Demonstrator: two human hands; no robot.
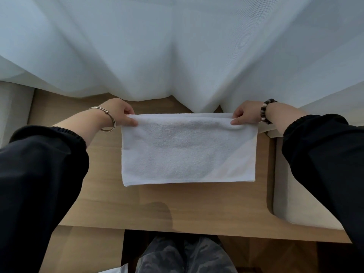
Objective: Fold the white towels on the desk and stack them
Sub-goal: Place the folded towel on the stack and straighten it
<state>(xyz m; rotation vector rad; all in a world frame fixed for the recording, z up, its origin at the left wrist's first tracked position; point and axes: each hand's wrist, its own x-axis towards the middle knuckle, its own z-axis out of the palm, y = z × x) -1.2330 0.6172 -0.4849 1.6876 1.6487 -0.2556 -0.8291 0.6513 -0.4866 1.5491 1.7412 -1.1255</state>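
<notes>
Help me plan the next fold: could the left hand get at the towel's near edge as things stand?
Probably yes. The left hand pinches the towel at its far left corner; the near edge lies bare on the desk, nothing over it, once the hand lets go.

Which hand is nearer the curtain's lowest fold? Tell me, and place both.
Right. The right hand pinches the towel at its far right corner, just beside the fold; the left hand pinches the far left corner, well away from it.
</notes>
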